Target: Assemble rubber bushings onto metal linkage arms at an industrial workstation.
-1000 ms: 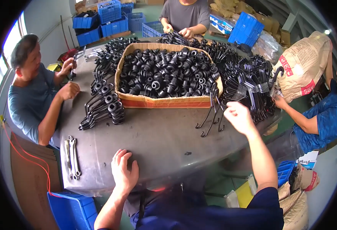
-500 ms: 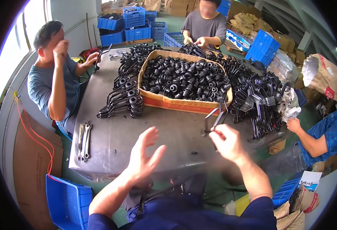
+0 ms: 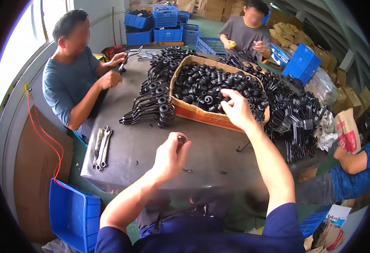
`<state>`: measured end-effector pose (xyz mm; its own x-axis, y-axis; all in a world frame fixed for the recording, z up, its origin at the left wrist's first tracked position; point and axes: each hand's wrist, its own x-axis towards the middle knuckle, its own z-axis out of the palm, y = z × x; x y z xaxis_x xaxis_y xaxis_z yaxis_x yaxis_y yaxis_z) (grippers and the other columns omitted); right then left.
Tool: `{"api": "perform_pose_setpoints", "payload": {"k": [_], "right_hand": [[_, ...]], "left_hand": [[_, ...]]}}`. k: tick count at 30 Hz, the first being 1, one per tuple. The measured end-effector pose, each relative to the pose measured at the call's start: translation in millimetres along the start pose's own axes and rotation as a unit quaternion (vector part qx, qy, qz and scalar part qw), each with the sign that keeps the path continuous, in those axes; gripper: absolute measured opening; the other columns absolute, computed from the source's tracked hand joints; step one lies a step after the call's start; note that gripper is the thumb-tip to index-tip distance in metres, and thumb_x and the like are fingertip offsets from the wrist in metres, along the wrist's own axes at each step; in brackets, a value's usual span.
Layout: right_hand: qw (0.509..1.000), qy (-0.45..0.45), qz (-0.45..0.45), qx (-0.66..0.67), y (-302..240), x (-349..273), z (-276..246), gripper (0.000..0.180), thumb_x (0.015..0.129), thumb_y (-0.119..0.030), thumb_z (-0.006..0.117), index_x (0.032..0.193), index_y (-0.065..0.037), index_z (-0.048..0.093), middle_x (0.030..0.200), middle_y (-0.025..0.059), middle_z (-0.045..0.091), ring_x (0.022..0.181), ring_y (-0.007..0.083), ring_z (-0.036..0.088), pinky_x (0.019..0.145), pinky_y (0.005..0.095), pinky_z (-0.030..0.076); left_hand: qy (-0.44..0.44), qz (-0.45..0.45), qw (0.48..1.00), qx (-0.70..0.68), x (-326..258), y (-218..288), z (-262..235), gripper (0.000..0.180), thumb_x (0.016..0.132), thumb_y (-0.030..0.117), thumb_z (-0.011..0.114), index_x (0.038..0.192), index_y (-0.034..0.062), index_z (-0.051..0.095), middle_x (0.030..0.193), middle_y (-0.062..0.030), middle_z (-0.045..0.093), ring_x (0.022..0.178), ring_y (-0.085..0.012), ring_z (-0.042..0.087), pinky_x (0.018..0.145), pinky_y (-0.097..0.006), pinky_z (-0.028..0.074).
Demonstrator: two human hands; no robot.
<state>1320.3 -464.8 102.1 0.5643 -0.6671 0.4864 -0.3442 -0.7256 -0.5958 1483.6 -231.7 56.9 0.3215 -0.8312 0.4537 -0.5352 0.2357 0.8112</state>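
Observation:
My left hand (image 3: 171, 157) is raised over the near part of the table, thumb and fingers closed on a small black bushing (image 3: 181, 138) that shows at the fingertips. My right hand (image 3: 238, 110) reaches over the near rim of a cardboard box (image 3: 210, 119), its thumb and forefinger apart among the loose black bushings (image 3: 208, 90) filling it. Under my right forearm, the hooked end of a black rod (image 3: 244, 147) shows on the table; the rest is partly hidden. Left of the box lie stacked black bent rods with ring ends (image 3: 149, 107).
Several wrenches (image 3: 103, 147) lie at the table's left. More black rods (image 3: 294, 120) are heaped to the right of the box. Co-workers sit or stand at the left (image 3: 73, 71), far side (image 3: 246, 36) and right (image 3: 355, 168). A blue crate (image 3: 75, 215) stands at lower left.
My right hand has left the black rod by the box's front and moved up over the bushings. My left hand, open before, has closed on a bushing. The view has shifted slightly.

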Motion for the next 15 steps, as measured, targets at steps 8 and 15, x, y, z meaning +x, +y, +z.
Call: {"api": "perform_pose_setpoints", "payload": {"k": [8,15], "right_hand": [[0.991,-0.046,0.003,-0.122,49,46,40,0.033,0.081,-0.009,0.067,0.114,-0.004,0.067,0.112,0.0197,0.067,0.108,0.0355,0.064,0.095,0.0405,0.051],[0.98,-0.001,0.047,0.196,2,-1,22,0.02,0.084,0.006,0.069,0.093,-0.003,0.054,0.082,-0.001,0.057,0.072,0.0034,0.054,0.063,0.0197,0.046]], "left_hand": [[0.034,0.04,0.998,-0.045,-13,0,5,0.013,0.095,0.006,0.063,0.102,0.0029,0.052,0.067,-0.007,0.055,0.053,-0.0179,0.052,0.053,-0.03,0.045],[0.021,0.028,0.999,-0.042,-1,-6,4,0.019,0.092,0.011,0.067,0.104,0.0036,0.054,0.081,-0.017,0.063,0.069,-0.0383,0.064,0.061,-0.041,0.051]]}}
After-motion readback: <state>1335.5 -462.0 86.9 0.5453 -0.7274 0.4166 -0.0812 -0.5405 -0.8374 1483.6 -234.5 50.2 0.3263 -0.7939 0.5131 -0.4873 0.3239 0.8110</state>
